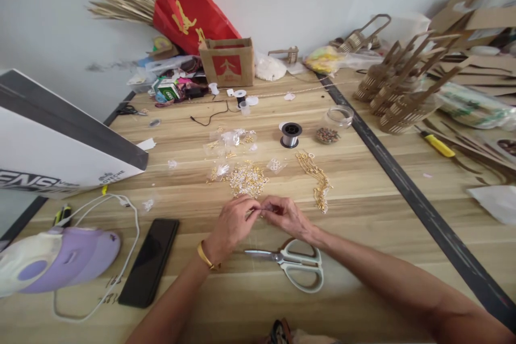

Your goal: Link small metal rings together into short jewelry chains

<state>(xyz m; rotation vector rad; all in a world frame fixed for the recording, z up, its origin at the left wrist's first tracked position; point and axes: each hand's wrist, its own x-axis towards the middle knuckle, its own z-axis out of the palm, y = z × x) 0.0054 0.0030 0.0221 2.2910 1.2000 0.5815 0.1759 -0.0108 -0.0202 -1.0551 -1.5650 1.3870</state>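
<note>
My left hand (237, 220) and my right hand (284, 216) meet fingertip to fingertip above the wooden table. Both are closed in a pinch on something too small to make out; a tiny gold glint shows below the fingers. Just beyond them lies a pile of gold and clear beads (246, 178). Scissors (300, 266) with pale grey handles rest nearer me, their blades pointing left beneath my hands. Right of the pile lie finished-looking gold chains (320, 183). A spool of clear line (291, 135) stands farther back.
A black phone (149, 263) and a purple-and-white device (76, 260) with a white cable lie at left, below a large white box (60, 145). A dish of mixed beads (328, 135) sits at right. Small woven baskets (403, 102) and a yellow cutter (437, 143) are farther right.
</note>
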